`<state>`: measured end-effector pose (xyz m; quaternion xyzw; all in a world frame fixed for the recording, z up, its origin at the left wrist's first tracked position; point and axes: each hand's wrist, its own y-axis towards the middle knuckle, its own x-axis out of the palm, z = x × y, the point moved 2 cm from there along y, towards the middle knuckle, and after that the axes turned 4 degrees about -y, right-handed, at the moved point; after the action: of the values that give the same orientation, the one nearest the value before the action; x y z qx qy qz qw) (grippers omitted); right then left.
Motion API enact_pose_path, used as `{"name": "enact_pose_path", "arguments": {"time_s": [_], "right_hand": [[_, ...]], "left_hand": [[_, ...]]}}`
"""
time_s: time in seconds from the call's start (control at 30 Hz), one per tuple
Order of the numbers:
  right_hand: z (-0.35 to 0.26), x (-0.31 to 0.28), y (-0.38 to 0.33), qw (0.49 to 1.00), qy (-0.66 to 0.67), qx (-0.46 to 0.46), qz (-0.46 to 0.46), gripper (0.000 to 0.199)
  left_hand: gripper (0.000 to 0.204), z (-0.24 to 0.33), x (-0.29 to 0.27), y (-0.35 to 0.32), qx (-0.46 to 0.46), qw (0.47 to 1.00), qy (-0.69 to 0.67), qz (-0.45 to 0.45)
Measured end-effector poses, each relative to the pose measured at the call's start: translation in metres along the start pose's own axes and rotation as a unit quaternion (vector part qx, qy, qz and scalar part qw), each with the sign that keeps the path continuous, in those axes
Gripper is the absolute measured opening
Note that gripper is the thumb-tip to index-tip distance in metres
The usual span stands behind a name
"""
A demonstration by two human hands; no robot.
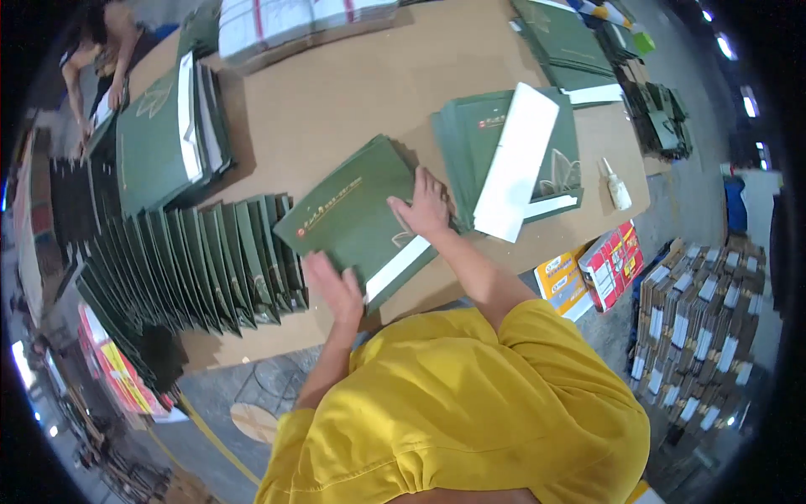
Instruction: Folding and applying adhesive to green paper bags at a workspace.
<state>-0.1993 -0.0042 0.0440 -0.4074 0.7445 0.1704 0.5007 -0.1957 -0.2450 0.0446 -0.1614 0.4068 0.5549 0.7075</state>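
A dark green flat paper bag or folder (348, 210) with gold printing and a white strip lies tilted on the table in front of me, apparently on top of others. My left hand (334, 290) is at its near left edge, fingers apart and slightly blurred. Across its right side, my right hand (426, 206) rests with fingers spread. Just to the right, more green pieces lie in a stack (470, 126), with a long white paper strip (518, 164) across them. On the left, a fanned row of green pieces (201, 260) leans along the table edge.
A small white nozzle bottle (617, 186) stands at the table's right. Green stacks sit at the far left (151, 139) and far right (567, 38). A white bundle (294, 29) lies at the back. Another person (101, 55) works at the upper left. Bundled cardboard (697, 328) is piled at right.
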Motion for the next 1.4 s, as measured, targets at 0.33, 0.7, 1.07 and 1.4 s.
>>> {"name": "enact_pose_path", "arguments": {"time_s": [0.33, 0.7, 1.07, 1.4], "right_hand": [[0.0, -0.032, 0.043, 0.962, 0.134, 0.107, -0.214, 0.087], [0.001, -0.026, 0.037, 0.948, 0.146, 0.125, -0.252, 0.103], [-0.024, -0.119, -0.053, 0.904, 0.402, 0.085, -0.118, 0.111], [0.032, -0.24, -0.152, 0.864, 0.461, -0.168, 0.114, 0.121]], "left_hand": [[0.054, -0.028, 0.001, 0.041, -0.5, 0.656, -0.564, -0.041], [0.052, -0.038, -0.008, 0.045, -0.492, 0.71, -0.494, -0.102], [0.062, 0.015, -0.12, 0.099, -0.231, 0.849, -0.459, -0.119], [0.047, 0.088, -0.147, 0.148, -0.048, 0.874, -0.405, -0.263]]}}
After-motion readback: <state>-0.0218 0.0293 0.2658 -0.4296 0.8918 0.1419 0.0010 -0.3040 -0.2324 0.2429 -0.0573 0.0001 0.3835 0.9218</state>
